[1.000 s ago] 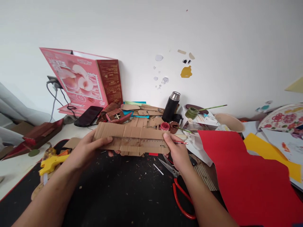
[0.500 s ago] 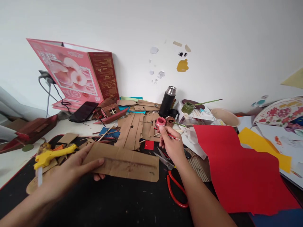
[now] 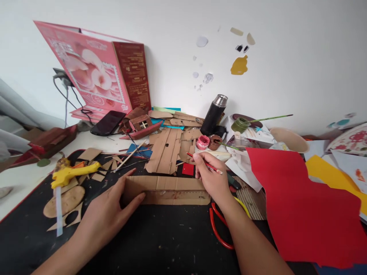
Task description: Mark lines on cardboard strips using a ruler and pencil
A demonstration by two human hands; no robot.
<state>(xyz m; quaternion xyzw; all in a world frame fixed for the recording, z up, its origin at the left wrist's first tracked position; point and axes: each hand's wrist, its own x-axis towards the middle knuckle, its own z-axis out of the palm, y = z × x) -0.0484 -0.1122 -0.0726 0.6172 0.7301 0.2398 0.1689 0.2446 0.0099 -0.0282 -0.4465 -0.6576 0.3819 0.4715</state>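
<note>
A creased strip of brown cardboard lies on the black mat in front of me. Along it runs a see-through ruler with fine marks. My left hand grips the left end of the cardboard, thumb over the ruler's end and fingers along the far edge. Pinched in my right hand is a slim red pencil, held above the strip's right end and pointing up and left. Red-handled scissors lie partly hidden under my right forearm.
A yellow glue gun lies at left. Behind the strip are cardboard scraps, a small model boat, an open pink paint jar and a black flask. Red sheet spreads at right.
My left hand has lowered the cardboard with the ruler onto the mat and shifted it right. My right hand still holds the pencil, now close by the strip. The view has shifted slightly.
</note>
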